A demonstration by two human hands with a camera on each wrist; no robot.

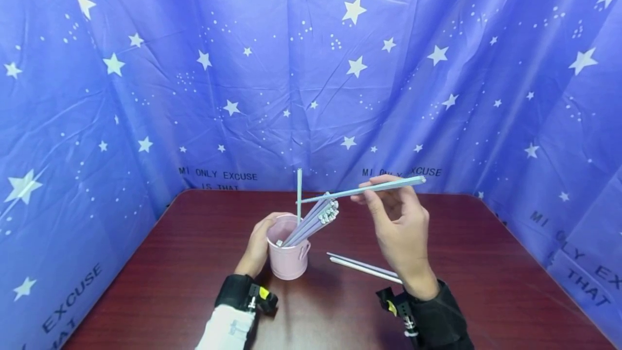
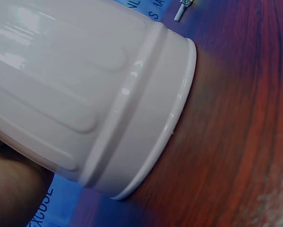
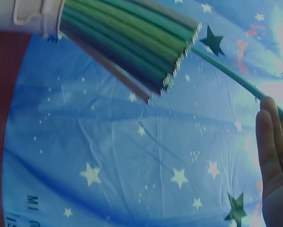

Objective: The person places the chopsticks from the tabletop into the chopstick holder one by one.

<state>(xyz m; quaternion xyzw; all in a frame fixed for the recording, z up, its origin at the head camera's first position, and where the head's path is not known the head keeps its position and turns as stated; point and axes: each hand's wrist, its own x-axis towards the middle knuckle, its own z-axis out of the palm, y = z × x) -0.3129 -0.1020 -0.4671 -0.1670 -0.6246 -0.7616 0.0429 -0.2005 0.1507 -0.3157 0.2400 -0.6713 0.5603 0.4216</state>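
Observation:
My left hand (image 1: 256,247) grips the far left side of a small pink bucket (image 1: 288,264), which stands on the table. Its ribbed wall (image 2: 84,80) fills much of the left wrist view. Out of the bucket, a bundle of thin lavender straw-like sticks (image 1: 311,224) leans to the right, and one light-blue stick (image 1: 299,190) rises upright. Above and right of the bucket, my right hand (image 1: 403,226) pinches light-blue straw-like sticks (image 1: 384,186) between thumb and fingers. They lie nearly level, the left end beside the upright stick; their exact number cannot be told.
A pale stick (image 1: 365,270) and a lavender one lie on the dark red table (image 1: 194,263), right of the bucket and partly behind my right wrist. Blue star-patterned cloth (image 1: 291,69) hangs around the table's back and sides.

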